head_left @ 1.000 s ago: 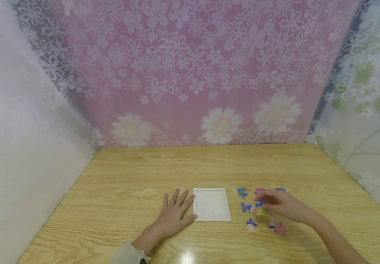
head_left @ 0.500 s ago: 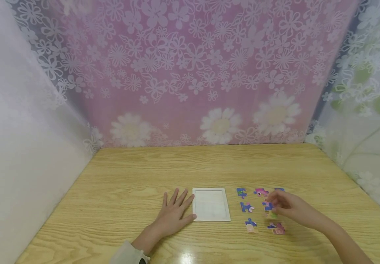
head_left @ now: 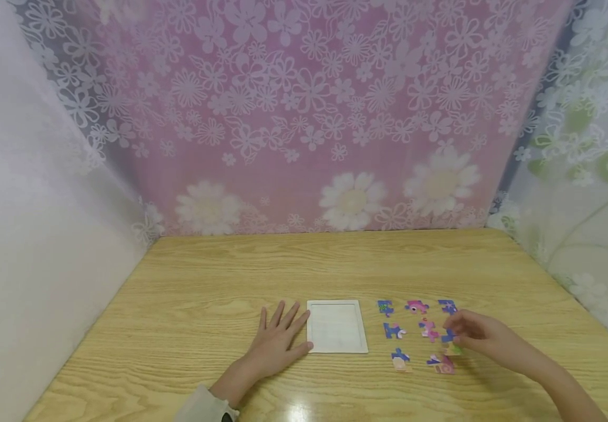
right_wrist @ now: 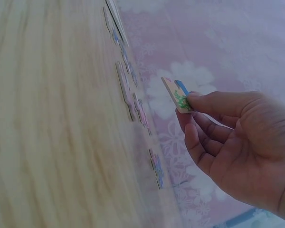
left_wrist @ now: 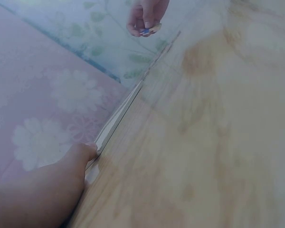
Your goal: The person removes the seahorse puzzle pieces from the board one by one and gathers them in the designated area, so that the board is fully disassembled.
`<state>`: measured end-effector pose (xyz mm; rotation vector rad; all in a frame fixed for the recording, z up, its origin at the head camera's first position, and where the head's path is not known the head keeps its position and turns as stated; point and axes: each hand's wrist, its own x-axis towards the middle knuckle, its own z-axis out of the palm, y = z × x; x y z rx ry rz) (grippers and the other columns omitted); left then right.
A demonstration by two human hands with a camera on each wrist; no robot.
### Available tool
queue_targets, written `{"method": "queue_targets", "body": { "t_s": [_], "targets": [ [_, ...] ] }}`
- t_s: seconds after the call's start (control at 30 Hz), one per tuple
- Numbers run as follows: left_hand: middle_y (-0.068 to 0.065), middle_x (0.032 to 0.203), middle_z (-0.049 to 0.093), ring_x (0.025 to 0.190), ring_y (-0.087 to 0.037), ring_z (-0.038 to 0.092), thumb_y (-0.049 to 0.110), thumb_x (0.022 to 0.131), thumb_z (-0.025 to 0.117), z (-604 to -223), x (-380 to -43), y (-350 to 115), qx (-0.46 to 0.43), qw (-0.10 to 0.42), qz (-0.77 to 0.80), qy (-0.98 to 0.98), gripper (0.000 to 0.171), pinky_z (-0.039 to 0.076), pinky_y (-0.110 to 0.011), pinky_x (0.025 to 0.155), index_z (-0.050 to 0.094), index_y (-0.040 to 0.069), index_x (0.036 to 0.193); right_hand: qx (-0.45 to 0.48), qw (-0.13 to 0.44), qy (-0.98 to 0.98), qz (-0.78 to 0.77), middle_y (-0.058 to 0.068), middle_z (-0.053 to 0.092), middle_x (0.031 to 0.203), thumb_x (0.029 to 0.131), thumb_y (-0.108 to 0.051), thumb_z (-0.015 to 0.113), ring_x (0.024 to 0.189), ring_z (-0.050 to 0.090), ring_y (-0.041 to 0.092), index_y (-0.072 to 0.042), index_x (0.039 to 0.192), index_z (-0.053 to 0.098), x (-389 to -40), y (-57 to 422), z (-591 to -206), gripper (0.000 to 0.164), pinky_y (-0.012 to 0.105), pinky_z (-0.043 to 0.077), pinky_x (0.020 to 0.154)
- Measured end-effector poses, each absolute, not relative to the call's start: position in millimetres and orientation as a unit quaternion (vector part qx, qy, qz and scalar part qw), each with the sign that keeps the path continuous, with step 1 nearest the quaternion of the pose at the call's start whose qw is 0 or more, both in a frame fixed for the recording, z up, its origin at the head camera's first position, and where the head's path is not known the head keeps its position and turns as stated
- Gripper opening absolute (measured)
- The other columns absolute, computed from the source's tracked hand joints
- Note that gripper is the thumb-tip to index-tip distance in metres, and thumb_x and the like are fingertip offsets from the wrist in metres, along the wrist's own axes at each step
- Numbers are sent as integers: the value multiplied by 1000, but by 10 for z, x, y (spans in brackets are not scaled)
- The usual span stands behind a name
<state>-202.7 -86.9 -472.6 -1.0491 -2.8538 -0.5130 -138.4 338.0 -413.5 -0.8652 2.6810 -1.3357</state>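
My left hand (head_left: pixel 278 344) lies with fingers spread on the table, its thumb and a fingertip touching the left edge of a white, shallow frame tray (head_left: pixel 311 328). Between thumb and fingers my right hand (head_left: pixel 480 337) pinches a jigsaw puzzle piece (right_wrist: pixel 176 96) printed in tan, blue and green, held above the table. Around that hand lie other pieces: a blue one with a star shape (head_left: pixel 447 306) behind it, a pink piece (head_left: pixel 428 330) to its left, and a pink-and-tan piece (head_left: pixel 443 364) in front.
More puzzle pieces lie right of the tray: a blue-green one (head_left: pixel 385 308), a pink one with an eye (head_left: pixel 417 306), a blue one (head_left: pixel 394 331) and a blue-tan one (head_left: pixel 400 360). A flowered curtain (head_left: pixel 293 193) borders the wooden table (head_left: pixel 219 264) at the back.
My right hand has moved right with the pinched puzzle piece, uncovering the pink pieces and the blue star piece. The left hand keeps its place beside the tray.
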Motion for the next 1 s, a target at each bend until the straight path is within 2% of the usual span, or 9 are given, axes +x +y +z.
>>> {"method": "queue_targets", "body": {
  "t_s": [0.47,0.73,1.0],
  "targets": [
    [-12,150,16,135,-38,3,55,94,32,-4711,-2007,-866,-344,33,-174,-922,65,-5,-63,99,27,16,146,-265,13,863,-431,4,61,104,90,3,53,91,57,5,7,111,53,-1290,3588,-4200,21,23,49,71],
    [-11,151,15,136,-37,2,57,94,31,-4710,-2024,-866,-345,34,-172,-922,66,-6,-63,99,26,16,146,-240,43,862,-444,4,61,103,93,0,50,91,57,4,7,112,51,-1222,3680,-4196,20,25,50,70],
    [-12,150,16,135,-38,3,57,94,31,-4706,-2020,-866,-344,33,-169,-923,66,-4,-63,99,27,16,146,-223,42,868,-442,3,61,102,93,-1,50,90,57,4,8,112,52,-1200,3761,-4263,21,25,49,69]
  ]
}}
